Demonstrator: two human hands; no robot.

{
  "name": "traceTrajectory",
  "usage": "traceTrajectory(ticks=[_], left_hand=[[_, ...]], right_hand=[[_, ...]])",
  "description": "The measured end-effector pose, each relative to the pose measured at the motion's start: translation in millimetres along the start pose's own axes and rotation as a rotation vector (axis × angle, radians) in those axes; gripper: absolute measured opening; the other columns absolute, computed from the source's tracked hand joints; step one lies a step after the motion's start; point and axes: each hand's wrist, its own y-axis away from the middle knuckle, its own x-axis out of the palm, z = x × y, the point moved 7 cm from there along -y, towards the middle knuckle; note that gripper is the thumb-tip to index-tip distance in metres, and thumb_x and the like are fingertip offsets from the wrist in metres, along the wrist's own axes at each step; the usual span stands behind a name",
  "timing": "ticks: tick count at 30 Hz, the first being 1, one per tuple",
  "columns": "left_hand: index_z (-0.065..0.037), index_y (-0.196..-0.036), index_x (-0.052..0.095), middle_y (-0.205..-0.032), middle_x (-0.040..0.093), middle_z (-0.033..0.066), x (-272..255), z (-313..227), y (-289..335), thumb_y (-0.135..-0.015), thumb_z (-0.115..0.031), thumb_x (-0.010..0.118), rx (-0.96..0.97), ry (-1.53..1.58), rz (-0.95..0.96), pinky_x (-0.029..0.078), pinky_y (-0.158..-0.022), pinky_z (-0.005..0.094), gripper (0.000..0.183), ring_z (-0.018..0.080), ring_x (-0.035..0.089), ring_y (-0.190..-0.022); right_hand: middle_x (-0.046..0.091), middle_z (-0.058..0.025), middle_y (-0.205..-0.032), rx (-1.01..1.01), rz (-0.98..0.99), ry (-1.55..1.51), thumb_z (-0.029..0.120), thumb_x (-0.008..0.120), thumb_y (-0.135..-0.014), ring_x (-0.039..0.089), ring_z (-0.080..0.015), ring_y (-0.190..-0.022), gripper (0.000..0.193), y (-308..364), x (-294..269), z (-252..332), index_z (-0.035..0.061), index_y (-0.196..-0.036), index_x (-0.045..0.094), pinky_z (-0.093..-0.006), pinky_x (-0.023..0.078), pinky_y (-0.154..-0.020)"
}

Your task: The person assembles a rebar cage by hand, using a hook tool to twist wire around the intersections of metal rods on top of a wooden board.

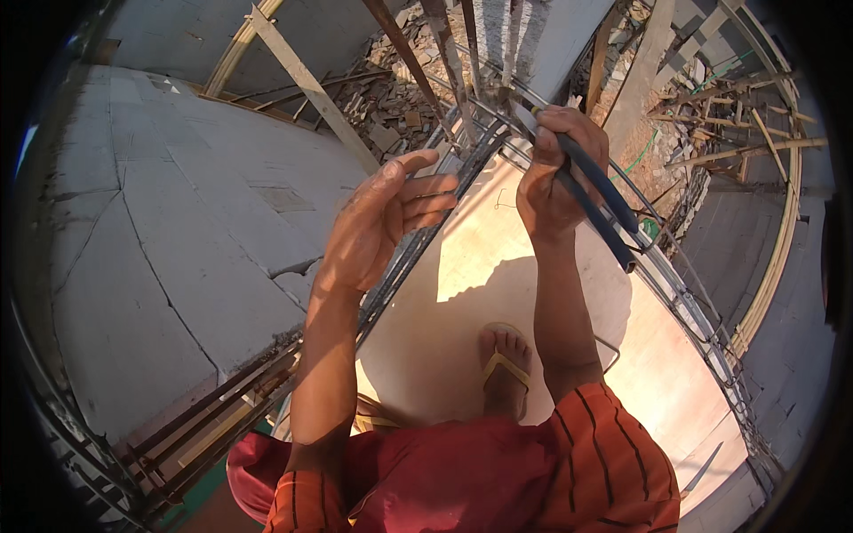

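My right hand (pixel 562 169) is closed around a pair of pincers with dark blue handles (pixel 611 233). The tool's jaws point away from me, at the corner where steel reinforcing bars (pixel 502 133) meet. Whether the jaws grip anything is too unclear to tell. My left hand (pixel 386 218) is raised with its fingers stretched out and holds nothing. It hovers beside the dark bars running along the left edge of a pale plywood board (pixel 418 355). Rusty upright bars (pixel 442 40) rise beyond the corner.
A sandalled foot (pixel 505 360) stands on the board. Grey panels (pixel 169 240) lie to the left, with a wooden plank (pixel 315 89) leaning at their far side. Broken rubble (pixel 391 124) lies beyond the corner. Bamboo poles (pixel 746 151) and another line of bars (pixel 702 329) are on the right.
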Motion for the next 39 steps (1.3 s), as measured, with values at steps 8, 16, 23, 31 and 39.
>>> traceTrajectory(ticks=[8,16,23,31,39], left_hand=[[0.006,-0.128,0.043,-0.11,0.062,0.0206,-18,26,13,-0.098,-0.036,0.044,-0.068,0.057,-0.077,0.05,-0.087,0.0314,0.052,0.0221,0.063,-0.1],[0.002,-0.126,0.046,-0.11,0.062,0.0182,-13,12,11,-0.095,-0.037,0.047,-0.022,-0.019,-0.091,0.048,-0.088,0.0324,0.05,0.023,0.062,-0.101],[0.001,-0.121,0.052,-0.111,0.062,0.0151,-7,-34,12,-0.085,-0.024,0.062,0.317,-0.337,-0.422,0.046,-0.091,0.0341,0.045,0.0214,0.059,-0.106],[-0.001,-0.128,0.048,-0.12,0.057,0.0172,-11,-31,-21,-0.081,-0.022,0.066,0.245,-0.773,-0.439,0.04,-0.102,0.0391,0.054,0.0286,0.053,-0.115],[0.003,-0.14,0.031,-0.12,0.055,0.0233,-28,39,-18,-0.067,-0.027,0.077,-0.095,-1.256,-0.315,0.043,-0.096,0.0386,0.091,0.0338,0.055,-0.112]], right_hand=[[0.055,-0.0114,-0.101,-0.126,0.02,0.004,0.019,0.047,-0.098,0.062,-0.0216,-0.07,0.012,9,-24,38,0.009,-0.103,0.051,-0.03,0.055,-0.057],[0.062,-0.0089,-0.093,-0.015,-0.014,-0.01,0.003,0.07,-0.078,0.061,-0.0248,-0.084,0.02,21,6,-10,0.0081,-0.096,0.062,-0.033,0.051,-0.07],[0.062,-0.0122,-0.092,0.09,0.066,-0.317,0.016,0.07,-0.082,0.062,-0.0261,-0.088,0.014,43,-7,11,0.0051,-0.084,0.063,-0.0363,0.05,-0.077],[0.053,-0.0062,-0.077,0.221,-0.202,-0.692,0.04,0.05,-0.095,0.051,-0.0212,-0.071,0.036,39,-7,2,0.005,-0.09,0.054,-0.0437,0.046,-0.079],[0.039,-0.002,-0.061,-0.11,0.061,-0.832,0.065,0.046,-0.086,0.036,-0.0158,-0.054,0.061,28,-12,28,0.0048,-0.087,0.058,-0.0329,0.031,-0.051]])
